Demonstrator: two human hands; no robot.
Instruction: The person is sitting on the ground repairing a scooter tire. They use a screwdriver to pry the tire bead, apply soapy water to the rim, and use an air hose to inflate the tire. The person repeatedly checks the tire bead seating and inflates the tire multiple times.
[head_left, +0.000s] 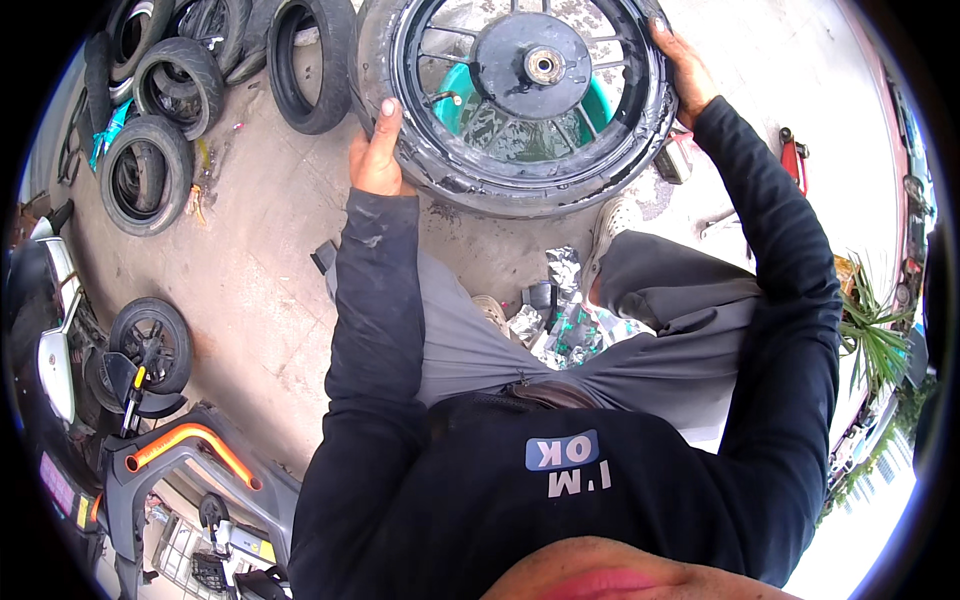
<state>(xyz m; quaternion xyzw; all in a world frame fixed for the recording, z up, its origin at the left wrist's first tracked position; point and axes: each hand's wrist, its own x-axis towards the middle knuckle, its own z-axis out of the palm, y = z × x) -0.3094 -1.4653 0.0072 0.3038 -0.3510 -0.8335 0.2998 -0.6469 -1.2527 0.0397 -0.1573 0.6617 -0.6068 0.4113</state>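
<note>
Both my hands hold a black motor-scooter wheel [532, 70] with its tyre [500, 196] on, tilted so that its hub and spokes show. My left hand [380, 155] grips the tyre's left side, thumb up along the sidewall and fingers hidden behind. On the far right side, my right hand [683, 70] is closed round the tyre's edge, also with its thumb in front. The tyre looks wet and shiny. A valve stem [445, 98] sticks out from the rim at the left. Through the spokes a green basin [455, 80] of water shows beneath the wheel.
Several loose tyres [310, 65] lie and stand at the far left. Parked scooters [195, 440] line the left side. Crumpled foil packaging [575, 335] lies between my feet. A red tool [793, 160] and a spiky green plant [872, 325] are to the right.
</note>
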